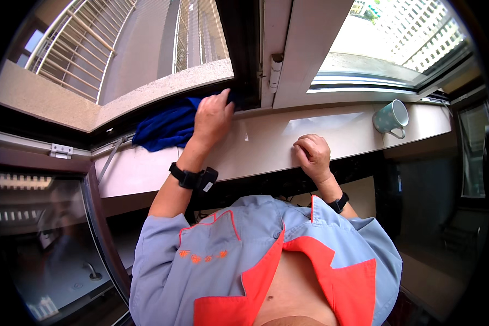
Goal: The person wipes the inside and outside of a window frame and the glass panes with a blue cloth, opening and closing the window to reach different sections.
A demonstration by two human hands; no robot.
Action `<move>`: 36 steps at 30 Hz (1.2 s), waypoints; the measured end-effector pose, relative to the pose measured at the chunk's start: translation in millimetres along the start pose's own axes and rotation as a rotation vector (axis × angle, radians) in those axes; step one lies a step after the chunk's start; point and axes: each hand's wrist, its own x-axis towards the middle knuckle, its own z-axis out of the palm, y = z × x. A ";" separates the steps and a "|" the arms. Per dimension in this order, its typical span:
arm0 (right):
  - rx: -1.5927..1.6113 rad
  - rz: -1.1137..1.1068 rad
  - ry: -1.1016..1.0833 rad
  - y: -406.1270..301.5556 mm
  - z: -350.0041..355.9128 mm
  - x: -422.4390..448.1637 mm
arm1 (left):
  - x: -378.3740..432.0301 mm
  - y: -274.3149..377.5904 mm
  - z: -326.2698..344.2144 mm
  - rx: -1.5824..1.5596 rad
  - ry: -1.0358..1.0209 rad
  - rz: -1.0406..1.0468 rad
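Note:
A dark blue cloth (163, 126) lies bunched along the dark lower window frame and over the edge of the pale window sill (248, 150). My left hand (214, 116) is on the cloth's right end, by the corner of the frame, with a finger extended; whether it grips the cloth I cannot tell. On the sill to the right rests my right hand (313, 154), its fingers curled, with nothing visible in them. Farther right, a light green polka-dotted mug (391, 118) stands on the sill, its handle towards me.
An open window sash (90, 212) reaches towards me at the left, with a metal stay (110, 161) near its hinge. A white window post (301, 49) rises between the openings. Beyond the left opening is a concrete ledge (167, 87) with metal railings (85, 45).

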 end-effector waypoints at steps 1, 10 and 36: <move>-0.003 -0.001 0.001 0.4 0.1 -0.4 | 11.8 16.6 13.3 -0.143 -0.032 -0.039; 0.018 0.006 -0.005 4.2 -2.5 -3.8 | 26.2 12.7 9.3 -0.242 -0.145 0.034; -0.046 -0.055 -0.042 -3.2 0.6 -0.7 | 27.6 41.5 40.7 -0.708 0.081 -0.307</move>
